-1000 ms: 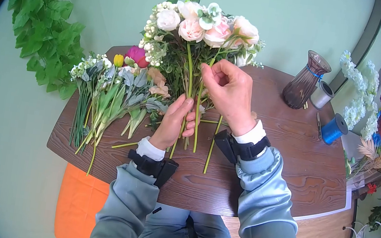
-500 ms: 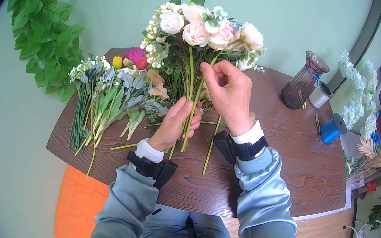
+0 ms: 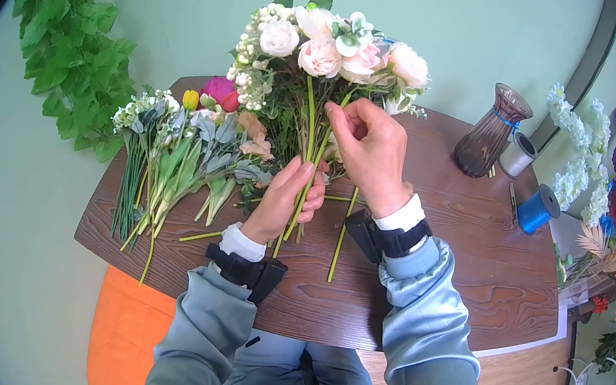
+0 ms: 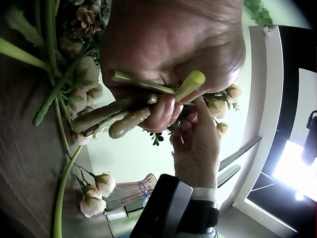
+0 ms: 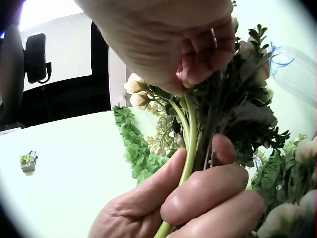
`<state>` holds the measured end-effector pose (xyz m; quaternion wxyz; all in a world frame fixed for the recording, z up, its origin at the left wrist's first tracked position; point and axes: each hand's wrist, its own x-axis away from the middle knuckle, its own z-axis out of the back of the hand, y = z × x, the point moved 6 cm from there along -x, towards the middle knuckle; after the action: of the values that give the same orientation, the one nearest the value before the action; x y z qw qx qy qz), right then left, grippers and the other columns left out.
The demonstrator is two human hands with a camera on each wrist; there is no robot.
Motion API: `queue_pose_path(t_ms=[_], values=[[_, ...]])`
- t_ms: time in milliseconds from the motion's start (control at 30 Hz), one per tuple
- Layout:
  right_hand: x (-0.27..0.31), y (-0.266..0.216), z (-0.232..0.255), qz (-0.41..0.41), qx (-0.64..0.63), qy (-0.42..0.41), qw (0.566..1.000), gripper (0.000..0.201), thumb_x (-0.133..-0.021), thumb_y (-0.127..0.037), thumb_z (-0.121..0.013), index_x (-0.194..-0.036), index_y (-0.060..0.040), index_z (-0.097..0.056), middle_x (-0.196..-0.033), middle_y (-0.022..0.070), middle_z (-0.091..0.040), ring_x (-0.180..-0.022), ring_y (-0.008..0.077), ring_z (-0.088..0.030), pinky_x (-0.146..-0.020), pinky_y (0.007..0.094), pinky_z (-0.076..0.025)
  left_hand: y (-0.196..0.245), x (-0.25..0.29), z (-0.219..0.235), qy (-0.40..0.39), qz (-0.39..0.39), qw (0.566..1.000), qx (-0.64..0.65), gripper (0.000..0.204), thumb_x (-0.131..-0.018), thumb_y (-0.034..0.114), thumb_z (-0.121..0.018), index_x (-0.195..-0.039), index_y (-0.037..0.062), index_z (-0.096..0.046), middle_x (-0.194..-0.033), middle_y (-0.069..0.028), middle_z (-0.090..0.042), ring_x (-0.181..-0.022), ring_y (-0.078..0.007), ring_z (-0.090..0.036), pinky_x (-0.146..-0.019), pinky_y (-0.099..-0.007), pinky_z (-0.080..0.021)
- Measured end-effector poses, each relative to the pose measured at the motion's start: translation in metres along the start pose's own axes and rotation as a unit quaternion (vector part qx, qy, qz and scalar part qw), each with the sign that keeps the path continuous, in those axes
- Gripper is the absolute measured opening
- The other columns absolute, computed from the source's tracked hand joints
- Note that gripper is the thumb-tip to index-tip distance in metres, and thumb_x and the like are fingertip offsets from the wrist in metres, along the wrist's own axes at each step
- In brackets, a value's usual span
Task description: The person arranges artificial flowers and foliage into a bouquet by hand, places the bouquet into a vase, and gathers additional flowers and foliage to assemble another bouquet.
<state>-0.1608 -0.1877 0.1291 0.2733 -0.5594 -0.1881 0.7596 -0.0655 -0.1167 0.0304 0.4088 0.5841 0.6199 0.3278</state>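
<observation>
My left hand (image 3: 275, 200) grips the gathered stems of a bouquet of pale pink and white roses (image 3: 319, 57), white berries (image 3: 244, 77) and dark green leaves. Just above it, the thumb and fingers of my right hand (image 3: 373, 150) pinch a thick light-green flower stem (image 3: 322, 146). This stem slants down across the bundle and passes at the left thumb and fingers. Cut stem ends (image 4: 192, 83), both green and brown, stick out below the left fist in the left wrist view. The right wrist view shows the left thumb (image 5: 171, 173) against the green stems.
On the table (image 3: 451, 291), loose flowers (image 3: 180, 151) with a yellow tulip lie at left. A loose stem (image 3: 343, 237) lies under the right wrist. A purple-brown glass vase (image 3: 494, 132), a silver spool (image 3: 519, 154) and a blue ribbon spool (image 3: 539, 209) stand at right.
The lower end of the pinched green stem has swung left, from beside the left hand's fingers to across the bundle there. The bouquet's flower heads have shifted slightly right.
</observation>
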Motion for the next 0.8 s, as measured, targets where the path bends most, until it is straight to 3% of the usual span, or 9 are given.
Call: queue_pose_path(t_ms=[300, 500, 600, 667, 700, 767, 800], values=[[0.000, 0.001, -0.002, 0.012, 0.008, 0.004, 1.000, 0.023, -0.076, -0.022, -0.066, -0.065, -0.0050, -0.056, -0.055, 0.0052, -0.054, -0.047, 0.0218, -0.053, -0.044, 0.0330, -0.039, -0.004, 0.000, -0.004, -0.004, 0.000, 1.000, -0.010, 0.023, -0.097, 0.025, -0.034, -0.104, 0.0051, -0.041, -0.068, 0.0007, -0.034, -0.056, -0.0068, -0.035, -0.041, -0.0170, -0.031], [0.001, 0.003, -0.003, -0.023, -0.057, 0.009, 0.998, 0.026, -0.076, -0.025, -0.068, -0.065, -0.0047, -0.056, -0.054, 0.0051, -0.053, -0.046, 0.0188, -0.052, -0.044, 0.0315, -0.039, 0.000, -0.002, 0.002, 0.009, -0.030, 0.999, 0.025, 0.020, -0.096, 0.025, -0.036, -0.101, 0.0059, -0.041, -0.068, 0.0011, -0.034, -0.054, -0.0059, -0.034, -0.039, -0.0162, -0.029], [0.002, 0.011, -0.007, -0.012, 0.010, -0.027, 1.000, 0.032, -0.077, -0.031, -0.067, -0.065, -0.0037, -0.055, -0.053, 0.0043, -0.053, -0.044, 0.0191, -0.050, -0.044, 0.0316, -0.039, 0.005, -0.001, 0.007, 0.019, -0.058, 0.997, 0.040, 0.020, -0.096, 0.025, -0.036, -0.101, 0.0062, -0.041, -0.068, 0.0015, -0.033, -0.053, -0.0057, -0.032, -0.038, -0.0163, -0.028], [0.006, 0.023, -0.023, -0.082, 0.010, -0.160, 0.984, 0.041, -0.080, -0.039, -0.062, -0.066, -0.0017, -0.056, -0.056, 0.0052, -0.055, -0.049, 0.0161, -0.051, -0.047, 0.0313, -0.039, 0.008, -0.001, 0.008, 0.023, -0.074, 0.996, 0.052, 0.020, -0.096, 0.025, -0.035, -0.100, 0.0062, -0.041, -0.068, 0.0017, -0.032, -0.052, -0.0058, -0.031, -0.038, -0.0165, -0.027], [0.008, 0.028, -0.027, -0.082, 0.010, -0.159, 0.984, 0.041, -0.080, -0.039, -0.062, -0.066, -0.0017, -0.056, -0.056, 0.0052, -0.055, -0.049, 0.0161, -0.051, -0.047, 0.0313, -0.039, 0.009, 0.000, 0.008, 0.019, -0.073, 0.995, 0.062, 0.020, -0.096, 0.025, -0.035, -0.100, 0.0063, -0.041, -0.067, 0.0018, -0.032, -0.052, -0.0058, -0.030, -0.037, -0.0167, -0.027], [0.018, 0.033, -0.051, -0.164, -0.196, -0.296, 0.920, 0.049, -0.084, -0.048, -0.054, -0.074, -0.0003, -0.061, -0.066, 0.0065, -0.059, -0.061, 0.0131, -0.054, -0.056, 0.0295, -0.042, 0.010, 0.000, 0.005, 0.015, -0.072, 0.995, 0.072, 0.021, -0.097, 0.026, -0.035, -0.100, 0.0064, -0.040, -0.067, 0.0018, -0.031, -0.051, -0.0059, -0.030, -0.037, -0.0170, -0.026], [0.025, 0.037, -0.055, -0.191, -0.215, -0.386, 0.876, 0.052, -0.089, -0.047, -0.047, -0.092, 0.0020, -0.063, -0.077, 0.0076, -0.062, -0.074, 0.0117, -0.055, -0.067, 0.0267, -0.044, 0.009, 0.001, 0.002, 0.004, -0.063, 0.996, 0.066, 0.021, -0.097, 0.026, -0.034, -0.099, 0.0065, -0.040, -0.067, 0.0018, -0.031, -0.051, -0.0060, -0.030, -0.037, -0.0172, -0.026]])
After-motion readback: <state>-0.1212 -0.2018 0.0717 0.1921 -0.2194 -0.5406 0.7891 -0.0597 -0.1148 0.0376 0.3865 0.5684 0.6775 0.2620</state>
